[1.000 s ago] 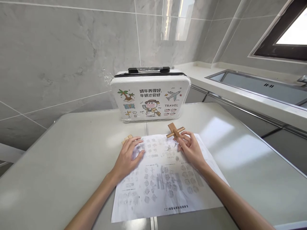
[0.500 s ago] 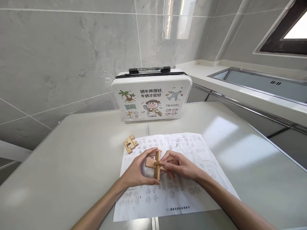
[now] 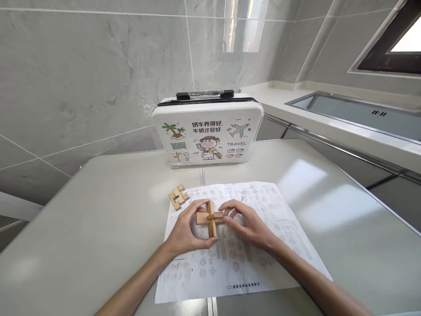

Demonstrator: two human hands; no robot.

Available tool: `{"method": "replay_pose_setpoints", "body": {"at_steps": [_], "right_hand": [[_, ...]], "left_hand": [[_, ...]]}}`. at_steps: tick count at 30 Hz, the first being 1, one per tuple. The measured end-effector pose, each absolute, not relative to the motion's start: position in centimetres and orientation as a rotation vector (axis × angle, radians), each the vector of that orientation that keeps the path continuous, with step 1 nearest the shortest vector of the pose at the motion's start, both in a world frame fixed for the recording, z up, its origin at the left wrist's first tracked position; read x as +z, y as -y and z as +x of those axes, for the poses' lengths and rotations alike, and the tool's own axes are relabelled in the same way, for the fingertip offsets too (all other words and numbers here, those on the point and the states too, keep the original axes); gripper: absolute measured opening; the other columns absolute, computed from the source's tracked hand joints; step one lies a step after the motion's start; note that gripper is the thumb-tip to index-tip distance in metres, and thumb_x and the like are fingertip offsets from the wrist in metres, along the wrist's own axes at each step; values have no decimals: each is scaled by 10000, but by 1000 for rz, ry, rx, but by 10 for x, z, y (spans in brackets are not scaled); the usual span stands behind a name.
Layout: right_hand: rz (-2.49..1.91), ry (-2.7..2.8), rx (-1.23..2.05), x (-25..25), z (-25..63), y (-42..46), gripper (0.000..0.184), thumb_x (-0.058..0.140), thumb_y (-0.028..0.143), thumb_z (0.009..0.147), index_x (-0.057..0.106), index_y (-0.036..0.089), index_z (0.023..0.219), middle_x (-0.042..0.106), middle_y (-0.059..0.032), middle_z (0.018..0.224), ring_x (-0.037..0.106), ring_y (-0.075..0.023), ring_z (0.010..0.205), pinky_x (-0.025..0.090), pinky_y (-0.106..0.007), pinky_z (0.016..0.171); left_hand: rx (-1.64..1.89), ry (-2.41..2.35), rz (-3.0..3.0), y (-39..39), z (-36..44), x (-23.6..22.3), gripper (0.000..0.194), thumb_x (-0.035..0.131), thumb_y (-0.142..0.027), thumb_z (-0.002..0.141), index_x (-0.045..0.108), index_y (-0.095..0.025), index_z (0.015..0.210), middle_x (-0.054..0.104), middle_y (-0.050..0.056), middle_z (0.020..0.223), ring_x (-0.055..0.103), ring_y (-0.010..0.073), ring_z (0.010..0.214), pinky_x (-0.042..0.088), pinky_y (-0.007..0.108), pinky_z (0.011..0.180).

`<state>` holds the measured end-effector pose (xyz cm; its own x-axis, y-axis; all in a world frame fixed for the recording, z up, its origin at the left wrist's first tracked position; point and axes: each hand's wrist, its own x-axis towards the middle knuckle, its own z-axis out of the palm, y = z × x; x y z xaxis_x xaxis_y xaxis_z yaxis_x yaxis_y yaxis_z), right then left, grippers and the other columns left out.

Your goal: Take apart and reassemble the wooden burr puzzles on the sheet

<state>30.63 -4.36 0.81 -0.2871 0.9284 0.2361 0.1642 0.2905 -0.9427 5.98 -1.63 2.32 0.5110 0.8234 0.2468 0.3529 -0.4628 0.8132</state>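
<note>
A cross-shaped wooden interlocking puzzle [image 3: 201, 218] is held above the printed sheet [image 3: 250, 276]. My left hand [image 3: 187, 228] grips it from the left, thumb at the near end of its upright bar and fingers at the far end. From the right, my right hand [image 3: 248, 223] has its thumb and fingertips at the right end of the crosspiece. Some of its fingers are partly hidden. Another small group of joined wooden pieces [image 3: 178, 197] lies at the sheet's far left corner, apart from both hands.
Behind the sheet a white case [image 3: 210, 114] with cartoon prints and a black handle stands against the tiled wall, in clear plastic wrap. To the right runs a white counter [image 3: 329, 115] with an inset sink [image 3: 358, 109]. A seam crosses the pale tabletop [image 3: 98, 210].
My right hand has brought the wooden puzzle back toward me and left, and my left hand has come off the joined pieces and taken hold of it. The crosspiece has since turned slightly.
</note>
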Motion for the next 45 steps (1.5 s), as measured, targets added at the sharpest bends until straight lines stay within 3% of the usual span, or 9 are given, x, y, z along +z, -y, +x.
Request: {"method": "replay_pose_setpoints", "body": {"at_steps": [2, 4, 9, 17, 29, 34, 39, 45], "right_hand": [[-978, 1795, 848, 8, 307, 44, 252, 679, 325, 985, 653, 254, 1225, 708, -115, 1182, 672, -270, 1061, 578, -464, 934], [-945, 1851, 732, 6, 305, 45, 261, 706, 278, 968, 654, 264, 1223, 708, -110, 1163, 670, -274, 1070, 582, -452, 905], [-953, 1869, 605, 1, 299, 47, 56, 647, 234, 1020, 695, 254, 1042, 728, -62, 929, 678, -223, 832, 557, -375, 717], [-1043, 1821, 566, 8, 294, 52, 110, 608, 251, 1033, 716, 251, 1012, 726, -57, 846, 645, -212, 723, 537, -370, 651], [-910, 1812, 786, 11, 298, 52, 82, 638, 278, 1019, 685, 257, 1083, 721, -64, 960, 643, -212, 814, 544, -366, 702], [-936, 1803, 911, 11, 301, 49, 473, 755, 356, 937, 573, 261, 1362, 661, -129, 1289, 650, -261, 1047, 571, -413, 882], [-931, 1796, 1246, 12, 301, 49, 242, 695, 404, 998, 687, 262, 1194, 737, -53, 1018, 663, -221, 882, 543, -373, 816], [-817, 1442, 1730, 10, 312, 44, 300, 676, 507, 999, 729, 214, 1040, 710, -28, 840, 633, -166, 696, 517, -311, 684]], "left_hand": [[859, -995, 2082, 16, 60, 22, 885, 920, -375, 665, 516, -259, 1444, 651, 116, 1369, 698, 286, 1091, 589, 478, 1005], [838, -983, 2129, 16, 61, 19, 890, 913, -372, 670, 503, -260, 1452, 641, 118, 1372, 681, 294, 1125, 584, 474, 1008], [755, -954, 2188, 18, 64, 17, 895, 914, -403, 674, 491, -262, 1450, 640, 105, 1329, 651, 295, 1154, 575, 453, 1003], [770, -960, 2234, 18, 65, 23, 880, 909, -452, 681, 499, -254, 1433, 659, 109, 1292, 661, 305, 1142, 581, 454, 980], [922, -877, 2471, 10, 57, 25, 895, 907, -433, 688, 501, -232, 1461, 709, 126, 1282, 683, 339, 1203, 555, 497, 1054], [1007, -872, 2481, 14, 57, 28, 936, 895, -379, 702, 450, -248, 1515, 680, 131, 1352, 665, 338, 1242, 531, 504, 1099], [979, -806, 2383, 16, 56, 26, 967, 908, -381, 687, 446, -255, 1527, 662, 137, 1367, 649, 343, 1262, 529, 513, 1109], [950, -743, 2367, 12, 54, 22, 966, 925, -396, 658, 477, -243, 1500, 682, 132, 1319, 667, 341, 1221, 564, 496, 1055]]}}
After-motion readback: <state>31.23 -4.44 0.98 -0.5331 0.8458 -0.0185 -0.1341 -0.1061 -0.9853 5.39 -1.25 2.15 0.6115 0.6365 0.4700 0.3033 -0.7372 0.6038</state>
